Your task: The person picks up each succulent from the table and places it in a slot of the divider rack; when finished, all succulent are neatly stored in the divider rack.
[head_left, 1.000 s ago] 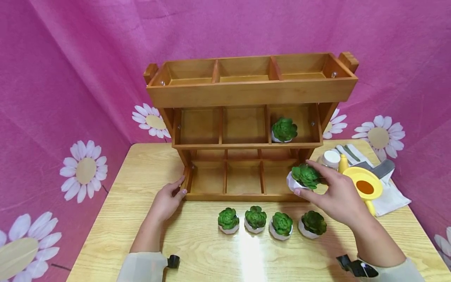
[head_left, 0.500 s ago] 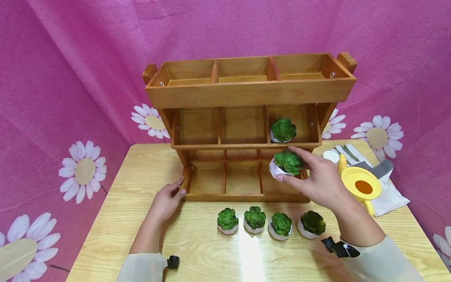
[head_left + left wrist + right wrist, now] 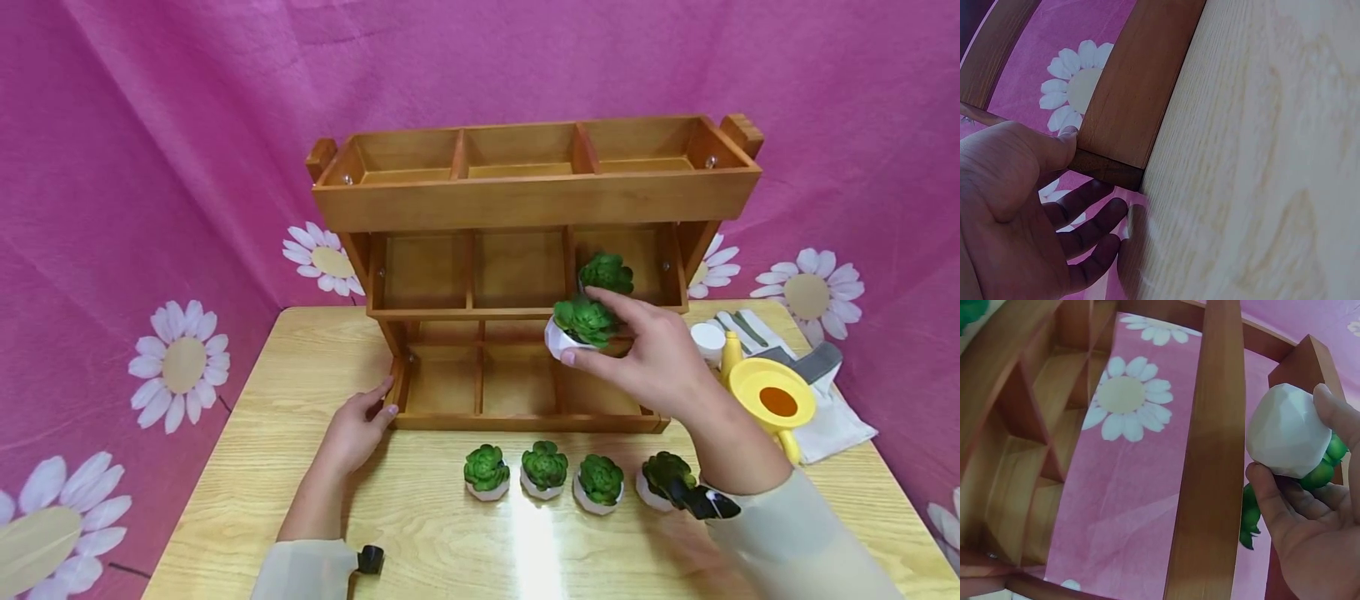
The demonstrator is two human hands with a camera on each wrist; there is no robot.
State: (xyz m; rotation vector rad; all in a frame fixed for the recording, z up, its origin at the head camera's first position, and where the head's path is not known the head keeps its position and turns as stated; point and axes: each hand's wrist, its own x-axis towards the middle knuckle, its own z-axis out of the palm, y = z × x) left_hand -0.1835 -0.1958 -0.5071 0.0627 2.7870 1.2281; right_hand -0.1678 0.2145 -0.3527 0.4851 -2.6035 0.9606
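Observation:
In the head view my right hand [image 3: 663, 358] holds a potted artificial succulent [image 3: 585, 322] between thumb and fingers, in front of the middle tier's right side. Its white faceted pot [image 3: 1288, 430] fills much of the grip in the right wrist view. Partly hidden behind it, another succulent [image 3: 609, 271] sits in the middle tier's right compartment. At the lower left corner of the three-tier wooden shelf [image 3: 536, 202], my left hand [image 3: 362, 429] grips the bottom tier's end, thumb on the front. The thumb meets the board [image 3: 1138, 81] in the left wrist view.
Several potted succulents [image 3: 544, 467] stand in a row on the table [image 3: 442, 542] before the shelf; my right wrist overlaps the rightmost. At right are a yellow watering can [image 3: 757, 379], a white-lidded jar [image 3: 707, 337] and a cloth [image 3: 836, 429] with tools. A pink curtain [image 3: 187, 125] surrounds the table.
My right hand has carried its succulent leftward and up, from the bottom tier's right end to the middle tier's front edge. The left hand has stayed at the shelf's corner.

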